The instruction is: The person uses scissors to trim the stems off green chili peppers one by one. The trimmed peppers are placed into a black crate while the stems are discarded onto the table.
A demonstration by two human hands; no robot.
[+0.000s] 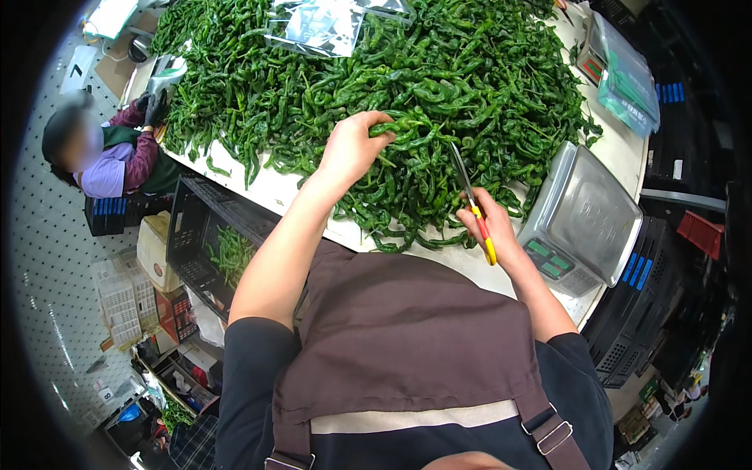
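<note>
A broad heap of wrinkled green peppers [493,70] covers much of the white table [276,200]. Over its near middle, my left hand [358,144] pinches a green pepper [385,128] between thumb and fingers, with other peppers close against it. My right hand [490,220] holds scissors [464,176] with yellow and red handles, at the near edge of the heap. Their blades point up and away over the peppers, a short way right of the left hand's peppers. Whether the blades touch a pepper I cannot tell.
A digital scale [593,214] stands right of my right hand. Behind it are a second scale [590,59] and printed plastic bags [628,88]. Clear bags [320,26] lie on the heap. A black crate [200,235] sits left below the table. A gloved co-worker [117,147] is at the left.
</note>
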